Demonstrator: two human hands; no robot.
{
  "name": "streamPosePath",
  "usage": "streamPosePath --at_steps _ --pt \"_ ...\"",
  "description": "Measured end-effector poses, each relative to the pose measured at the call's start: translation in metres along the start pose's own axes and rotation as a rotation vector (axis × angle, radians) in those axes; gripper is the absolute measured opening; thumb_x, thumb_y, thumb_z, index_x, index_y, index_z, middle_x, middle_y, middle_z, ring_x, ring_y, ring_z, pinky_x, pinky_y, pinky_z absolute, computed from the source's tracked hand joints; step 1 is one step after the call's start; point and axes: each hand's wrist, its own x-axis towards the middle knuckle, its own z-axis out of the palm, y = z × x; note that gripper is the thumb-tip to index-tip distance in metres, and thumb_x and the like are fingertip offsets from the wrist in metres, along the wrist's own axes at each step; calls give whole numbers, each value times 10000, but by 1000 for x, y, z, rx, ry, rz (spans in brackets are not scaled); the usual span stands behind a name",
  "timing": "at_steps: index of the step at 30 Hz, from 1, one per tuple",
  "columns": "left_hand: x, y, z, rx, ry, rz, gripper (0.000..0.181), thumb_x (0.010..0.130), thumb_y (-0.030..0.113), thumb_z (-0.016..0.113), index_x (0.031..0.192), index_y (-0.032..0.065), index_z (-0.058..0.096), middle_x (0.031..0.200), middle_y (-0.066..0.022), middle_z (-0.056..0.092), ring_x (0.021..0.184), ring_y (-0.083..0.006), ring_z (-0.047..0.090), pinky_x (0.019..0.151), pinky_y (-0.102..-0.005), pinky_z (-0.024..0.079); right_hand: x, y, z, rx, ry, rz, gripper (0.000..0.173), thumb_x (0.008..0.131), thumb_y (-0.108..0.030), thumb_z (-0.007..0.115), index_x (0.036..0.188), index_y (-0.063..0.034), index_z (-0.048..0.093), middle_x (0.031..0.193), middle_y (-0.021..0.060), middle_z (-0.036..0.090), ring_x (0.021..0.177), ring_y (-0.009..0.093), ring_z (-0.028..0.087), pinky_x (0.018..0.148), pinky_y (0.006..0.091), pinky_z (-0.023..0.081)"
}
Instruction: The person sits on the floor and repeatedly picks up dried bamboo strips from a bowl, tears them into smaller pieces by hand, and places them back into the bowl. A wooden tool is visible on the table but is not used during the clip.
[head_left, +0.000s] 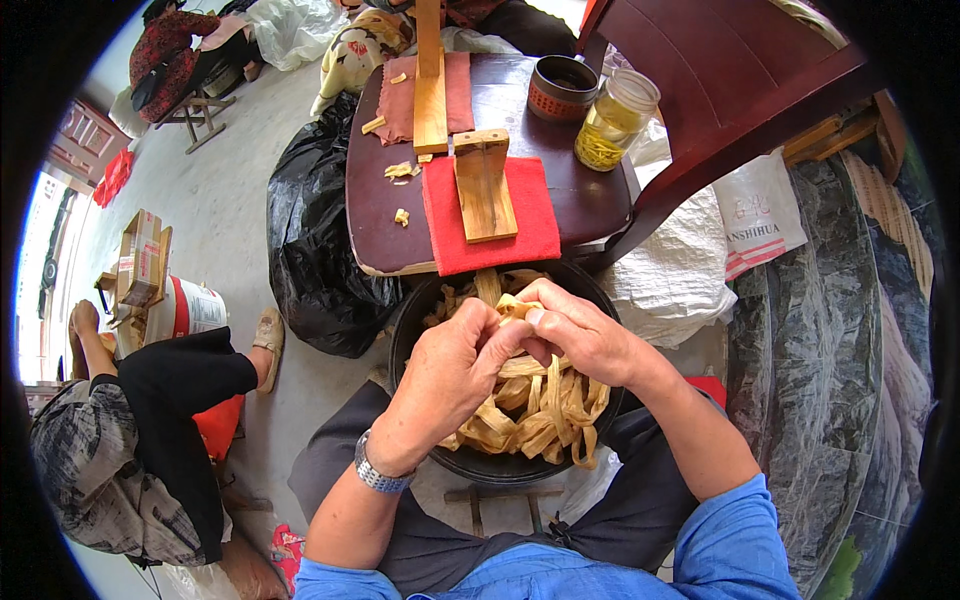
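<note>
My left hand (450, 367) and my right hand (592, 334) meet above a round black basin (499, 474). Between their fingertips they pinch a folded tan strip (516, 306). A heap of long, soft-looking tan strips (540, 427) fills much of the basin; their material is not certain. Just beyond my hands, a wooden L-shaped block (487, 195) rests on a folded red cloth (532, 244). That cloth lies at the front edge of a dark wooden chair's seat (390, 240). Small tan scraps (401, 171) are scattered beside it.
A glass jar of yellowish liquid (613, 124) and a dark mug (562, 90) stand on the seat. Behind the block is another wooden stand (430, 112). A black plastic bag (319, 247) lies left, a white woven sack (667, 259) right. Another person (112, 465) sits at left.
</note>
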Motion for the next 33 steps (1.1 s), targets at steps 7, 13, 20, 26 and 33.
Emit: streamPosePath --at_steps 7,13,20,26,33 --pt "-4 -3 -18 -544 -134 -248 260 1016 234 585 820 71 531 659 23 524 553 -57 448 508 -220 376 -1 -14 1 -47 100 19 384 1017 -404 554 1011 -21 585 823 19 569 792 101 533 731 278 454" --pt "-8 -11 -42 -723 -42 -205 281 1031 236 577 801 91 506 626 52 461 514 -47 394 479 -219 334 -5 -17 -14 -99 46 66 323 992 -324 645 893 -16 630 757 -10 564 729 80 520 660 271 452" --pt "-5 -17 -42 33 163 120 299 901 209 756 1068 35 580 925 -43 592 821 -126 570 704 -270 478 -3 -8 -2 -415 182 -112 295 980 -288 656 896 -9 614 691 110 577 639 145 541 616 333 466" --pt "-4 -21 9 304 -125 173 214 892 161 650 1008 10 552 899 -198 596 886 -417 610 774 -443 496 2 1 11 -554 28 -209 297 1004 -320 582 949 -29 556 755 207 613 731 414 622 630 463 472" --pt "-11 -31 5 188 -335 120 215 999 224 555 981 9 555 846 -206 577 814 -385 583 734 -445 479 -9 10 7 -557 -88 -147 304 1005 -327 584 910 -38 573 740 195 595 712 408 604 627 460 467"
